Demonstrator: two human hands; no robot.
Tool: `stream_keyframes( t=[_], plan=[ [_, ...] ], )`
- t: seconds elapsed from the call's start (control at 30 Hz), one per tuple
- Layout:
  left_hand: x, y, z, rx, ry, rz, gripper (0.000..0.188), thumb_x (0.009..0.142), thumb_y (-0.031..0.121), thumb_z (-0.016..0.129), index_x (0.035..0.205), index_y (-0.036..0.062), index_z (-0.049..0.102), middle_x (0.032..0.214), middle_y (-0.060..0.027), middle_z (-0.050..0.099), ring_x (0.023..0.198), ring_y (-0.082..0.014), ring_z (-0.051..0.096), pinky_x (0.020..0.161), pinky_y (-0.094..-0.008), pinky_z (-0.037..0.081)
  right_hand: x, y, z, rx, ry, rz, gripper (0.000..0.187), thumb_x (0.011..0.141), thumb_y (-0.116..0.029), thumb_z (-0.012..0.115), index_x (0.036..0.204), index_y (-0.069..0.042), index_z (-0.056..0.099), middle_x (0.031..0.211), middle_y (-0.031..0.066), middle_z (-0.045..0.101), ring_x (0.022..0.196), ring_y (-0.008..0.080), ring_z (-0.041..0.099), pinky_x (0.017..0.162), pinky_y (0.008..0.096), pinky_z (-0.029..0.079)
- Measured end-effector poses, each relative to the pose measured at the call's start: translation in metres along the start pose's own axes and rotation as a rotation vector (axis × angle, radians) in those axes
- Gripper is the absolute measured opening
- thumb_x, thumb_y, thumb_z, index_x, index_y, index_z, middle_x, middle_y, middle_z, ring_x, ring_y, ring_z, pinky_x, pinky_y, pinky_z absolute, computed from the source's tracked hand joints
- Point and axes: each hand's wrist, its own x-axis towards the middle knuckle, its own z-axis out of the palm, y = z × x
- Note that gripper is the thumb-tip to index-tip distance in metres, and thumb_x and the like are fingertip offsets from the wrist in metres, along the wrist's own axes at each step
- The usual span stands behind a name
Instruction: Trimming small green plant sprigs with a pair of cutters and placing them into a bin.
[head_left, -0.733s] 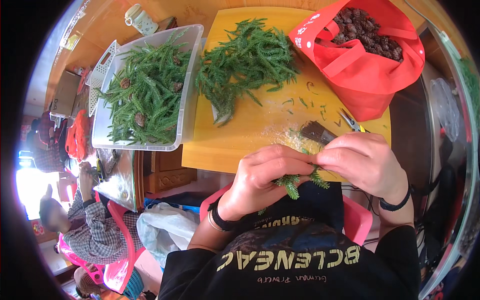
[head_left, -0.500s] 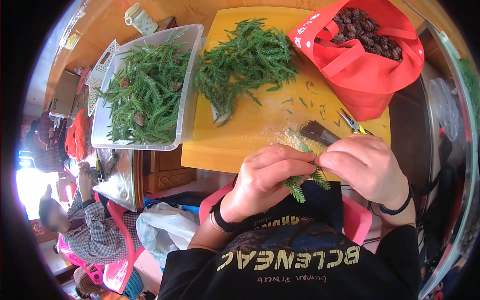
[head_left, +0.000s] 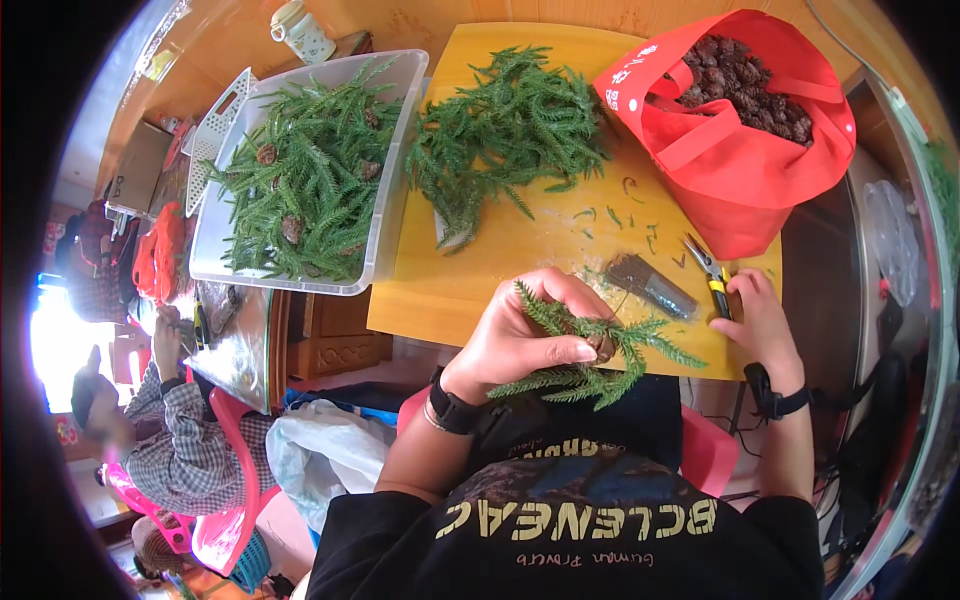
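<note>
My left hand (head_left: pixel 530 335) pinches a green artificial pine sprig (head_left: pixel 630 365) together with a small brown pine cone (head_left: pixel 601 346), above the table's near edge. A thin dark wire sticks up from the cone. My right hand (head_left: pixel 760 318) is at the yellow-and-black handles of the pliers (head_left: pixel 713 278), thumb and forefinger spread beside them. Whether its fingertips touch the handles I cannot tell. The pliers lie on the yellow table (head_left: pixel 440 290) with their jaws pointing away from me. Left of them lies a bundle of dark wires (head_left: pixel 652 287) in clear wrapping.
A clear plastic bin (head_left: pixel 385 240) full of sprigs and several cones stands at the left. More sprigs (head_left: pixel 510 125) are heaped at the table's far side. A red bag (head_left: pixel 720 200) of pine cones stands far right. Another person (head_left: pixel 190 430) sits at the left.
My right hand has left the sprig and moved right to the pliers. My left hand now holds the sprig alone, turned so that the cone shows.
</note>
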Motion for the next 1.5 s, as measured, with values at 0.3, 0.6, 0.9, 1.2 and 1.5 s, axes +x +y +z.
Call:
stream_keyframes(
  t=[0.3,0.6,0.9,1.2,1.5],
  plan=[
    [0.001,-0.001,-0.001,-0.278,-0.083,-0.076,0.027,0.074,0.004,0.073,0.091,0.0022,0.052,0.094,-0.0177,0.061,0.077,-0.0192,0.061,0.067,-0.0305,0.051,-0.004,0.000,-0.001,0.229,0.162,0.083,0.020,0.065,0.002,0.061,0.075,-0.001,0.044,0.085,0.0109,0.044,0.075,0.0239,0.051,0.063,0.0291,0.041],
    [0.006,-0.004,0.002,-0.331,-0.142,-0.103,0.026,0.076,0.005,0.072,0.092,0.0015,0.051,0.095,-0.0193,0.059,0.073,-0.0197,0.061,0.062,-0.0301,0.052,-0.018,-0.072,-0.053,0.641,-0.128,-0.153,0.025,0.060,-0.011,0.065,0.058,-0.005,0.041,0.061,0.0081,0.055,0.073,0.0249,0.062,0.065,0.0291,0.047],
    [0.000,0.001,0.002,-0.356,-0.124,-0.103,0.027,0.076,0.006,0.071,0.093,0.0002,0.051,0.095,-0.0179,0.058,0.071,-0.0197,0.062,0.061,-0.0298,0.053,-0.002,-0.090,-0.057,0.787,-0.160,-0.288,0.022,0.061,-0.014,0.065,0.059,-0.005,0.045,0.060,0.0073,0.056,0.081,0.0303,0.062,0.083,0.0412,0.048],
    [-0.002,-0.001,-0.002,-0.354,-0.136,-0.158,0.028,0.076,0.007,0.072,0.091,-0.0012,0.050,0.088,-0.0145,0.058,0.069,-0.0188,0.062,0.059,-0.0280,0.051,0.007,-0.097,-0.063,0.706,-0.113,-0.400,0.023,0.061,-0.017,0.067,0.061,-0.004,0.048,0.065,0.0079,0.060,0.084,0.0327,0.063,0.073,0.0384,0.050],
    [-0.001,0.004,0.000,-0.383,-0.143,-0.188,0.028,0.075,0.005,0.072,0.091,0.0003,0.049,0.085,-0.0131,0.058,0.068,-0.0186,0.062,0.058,-0.0275,0.050,0.006,-0.097,-0.062,0.655,-0.095,-0.398,0.021,0.058,-0.011,0.067,0.059,-0.005,0.046,0.063,0.0079,0.058,0.081,0.0303,0.064,0.065,0.0334,0.050]
  ],
)
